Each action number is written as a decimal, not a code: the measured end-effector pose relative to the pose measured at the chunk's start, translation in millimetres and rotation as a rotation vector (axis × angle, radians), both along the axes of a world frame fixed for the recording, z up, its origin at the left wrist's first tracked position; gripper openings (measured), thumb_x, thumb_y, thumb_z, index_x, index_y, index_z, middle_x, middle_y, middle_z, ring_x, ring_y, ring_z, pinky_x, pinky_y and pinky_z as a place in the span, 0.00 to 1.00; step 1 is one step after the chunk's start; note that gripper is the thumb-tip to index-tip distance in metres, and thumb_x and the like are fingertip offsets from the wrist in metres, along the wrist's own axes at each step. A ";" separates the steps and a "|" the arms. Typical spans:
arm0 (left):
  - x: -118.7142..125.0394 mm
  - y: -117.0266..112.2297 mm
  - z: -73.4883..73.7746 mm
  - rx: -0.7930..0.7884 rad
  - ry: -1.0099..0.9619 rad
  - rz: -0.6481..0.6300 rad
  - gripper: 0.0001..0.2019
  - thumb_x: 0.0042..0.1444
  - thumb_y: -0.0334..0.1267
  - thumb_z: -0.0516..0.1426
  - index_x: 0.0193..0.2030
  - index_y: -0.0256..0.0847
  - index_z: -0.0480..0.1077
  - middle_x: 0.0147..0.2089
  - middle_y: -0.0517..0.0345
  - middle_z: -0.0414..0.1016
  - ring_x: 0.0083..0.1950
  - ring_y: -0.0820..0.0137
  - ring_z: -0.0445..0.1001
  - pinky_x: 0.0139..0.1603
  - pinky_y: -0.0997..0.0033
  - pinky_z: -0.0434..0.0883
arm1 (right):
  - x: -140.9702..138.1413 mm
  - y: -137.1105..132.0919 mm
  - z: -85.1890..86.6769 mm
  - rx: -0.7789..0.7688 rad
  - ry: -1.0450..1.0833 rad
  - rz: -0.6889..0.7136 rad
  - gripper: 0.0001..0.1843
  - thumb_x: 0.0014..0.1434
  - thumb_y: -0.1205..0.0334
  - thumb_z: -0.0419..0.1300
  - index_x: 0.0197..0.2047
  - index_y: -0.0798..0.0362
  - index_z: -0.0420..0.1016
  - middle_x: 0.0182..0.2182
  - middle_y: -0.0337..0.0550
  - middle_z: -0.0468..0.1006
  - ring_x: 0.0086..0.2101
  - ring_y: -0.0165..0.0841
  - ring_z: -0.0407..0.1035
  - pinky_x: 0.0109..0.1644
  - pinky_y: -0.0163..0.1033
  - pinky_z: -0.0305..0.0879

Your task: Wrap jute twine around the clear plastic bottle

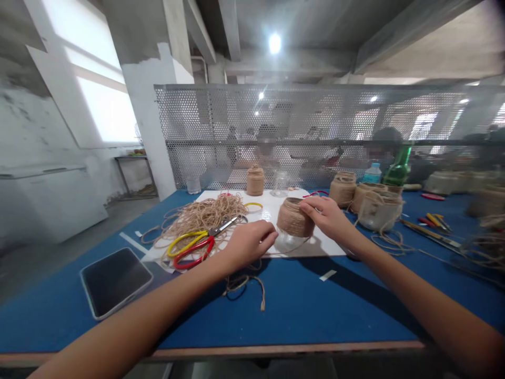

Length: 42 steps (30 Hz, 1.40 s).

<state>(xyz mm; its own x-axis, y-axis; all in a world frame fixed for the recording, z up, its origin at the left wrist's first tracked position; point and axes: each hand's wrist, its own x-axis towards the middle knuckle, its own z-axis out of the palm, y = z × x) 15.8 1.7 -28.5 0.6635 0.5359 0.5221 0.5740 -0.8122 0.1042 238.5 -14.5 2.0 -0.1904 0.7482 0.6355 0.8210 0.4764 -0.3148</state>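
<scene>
A glass jar [295, 223] stands on the white sheet, its upper part wound with brown jute twine and its lower part bare glass. At the jar's right rim, my right hand [324, 213] grips it with thumb and fingers. Just left of the jar, my left hand [252, 241] is closed in a pinch; a thin strand of twine runs from the jar's lower side toward it, though the fingertips partly hide it. A heap of loose twine [209, 213] lies behind my left hand, with open scissors [193, 250] with yellow and red handles on it.
A phone [115, 281] lies at left on the blue table [300, 321]. Behind stand a wrapped jar [255, 181] and a clear jar [280, 184] before a perforated metal screen [221, 121]. At right are several jars, a green bottle [398, 166] and tools. People sit beyond the screen.
</scene>
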 end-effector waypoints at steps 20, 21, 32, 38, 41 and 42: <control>18.3 8.2 -17.8 -0.641 -0.316 -0.007 0.12 0.53 0.42 0.50 0.25 0.37 0.65 0.20 0.62 0.68 0.23 0.74 0.67 0.25 0.76 0.62 | -12.9 -9.0 0.7 -0.033 -0.084 0.042 0.14 0.61 0.59 0.47 0.27 0.50 0.68 0.31 0.39 0.76 0.34 0.34 0.65 0.52 0.50 0.43; 18.2 8.4 -18.6 -0.646 -0.323 -0.014 0.11 0.52 0.40 0.50 0.24 0.37 0.65 0.20 0.62 0.69 0.23 0.74 0.67 0.25 0.77 0.62 | -13.3 -9.2 0.6 -0.031 -0.083 0.040 0.14 0.61 0.59 0.47 0.27 0.50 0.68 0.31 0.39 0.76 0.35 0.35 0.65 0.52 0.50 0.43; 17.1 8.3 -15.3 -0.611 -0.285 0.026 0.15 0.51 0.46 0.52 0.24 0.36 0.67 0.20 0.61 0.68 0.23 0.73 0.66 0.25 0.76 0.60 | -15.0 -14.9 -0.2 -0.001 -0.104 0.034 0.13 0.61 0.60 0.47 0.30 0.50 0.70 0.32 0.39 0.76 0.37 0.34 0.66 0.55 0.52 0.37; 16.0 6.6 -18.8 -0.414 -0.182 0.067 0.12 0.53 0.43 0.50 0.28 0.38 0.68 0.25 0.60 0.71 0.28 0.72 0.68 0.27 0.76 0.59 | -14.2 -13.6 -0.6 0.012 -0.121 0.037 0.13 0.61 0.61 0.47 0.30 0.50 0.70 0.30 0.38 0.75 0.36 0.33 0.66 0.54 0.52 0.39; 14.0 7.5 -18.7 -0.349 -0.149 0.112 0.11 0.54 0.38 0.48 0.30 0.38 0.69 0.26 0.60 0.72 0.28 0.72 0.68 0.28 0.77 0.60 | -13.5 -13.8 -0.1 0.018 -0.121 0.040 0.12 0.61 0.61 0.48 0.31 0.50 0.70 0.31 0.38 0.75 0.37 0.33 0.66 0.54 0.52 0.39; 12.5 8.8 -17.7 -0.343 -0.140 0.125 0.12 0.54 0.38 0.47 0.30 0.39 0.70 0.25 0.60 0.72 0.28 0.72 0.68 0.28 0.77 0.60 | -13.6 -14.3 0.1 0.020 -0.123 0.039 0.12 0.61 0.61 0.48 0.31 0.50 0.70 0.31 0.38 0.75 0.37 0.33 0.66 0.54 0.52 0.39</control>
